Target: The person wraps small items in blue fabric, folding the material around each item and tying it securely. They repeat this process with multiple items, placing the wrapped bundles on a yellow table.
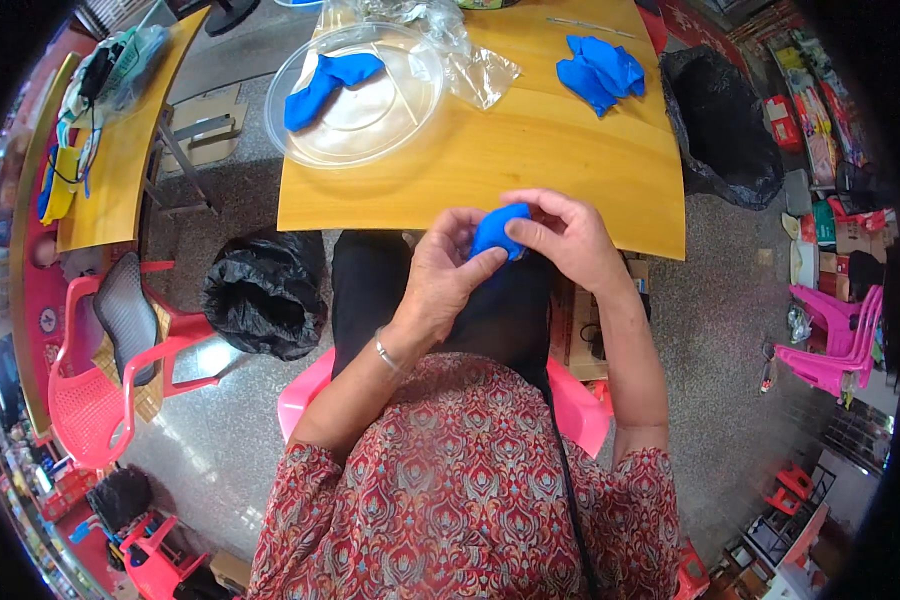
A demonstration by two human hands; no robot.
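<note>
Between my two hands, just off the near edge of the table, is a small, rounded blue piece that looks like soft cloth (498,231). My left hand (440,268) grips it from the left, thumb on the near side. From the right, my right hand (572,238) pinches its upper part between thumb and fingers. A clear round plastic basin (410,128) stands on the table at the far left, with blue cloth pieces (315,98) in it. More crumpled blue pieces (602,76) lie on the table at the far right.
Clear plastic bags (470,70) lie beside the basin on the yellow wooden table (530,160). A thin, pen-like rod (590,27) rests near the far edge. Black-bagged bins stand left (260,300) and right (720,130). A pink chair (95,375) is at the left.
</note>
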